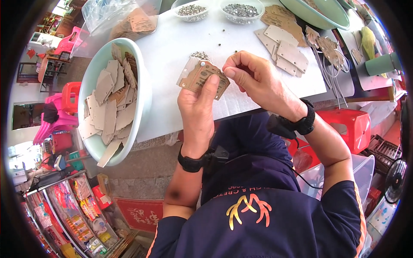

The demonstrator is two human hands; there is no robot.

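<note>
Left hand (195, 112) clamps brown cards (195, 81) between thumb and fingers over the white table (161, 94), printed face up, long axis roughly 10 to 4 o'clock. Right hand (264, 84), at 3 o'clock, has thumb and forefinger together; contents cannot be determined.

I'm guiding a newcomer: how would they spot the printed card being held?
Find the white tabletop, then the left hand over it. Its thumb presses the brown printed card, set apart from loose pieces in the mint basin by the grip and a round pale spot near its top.
</note>
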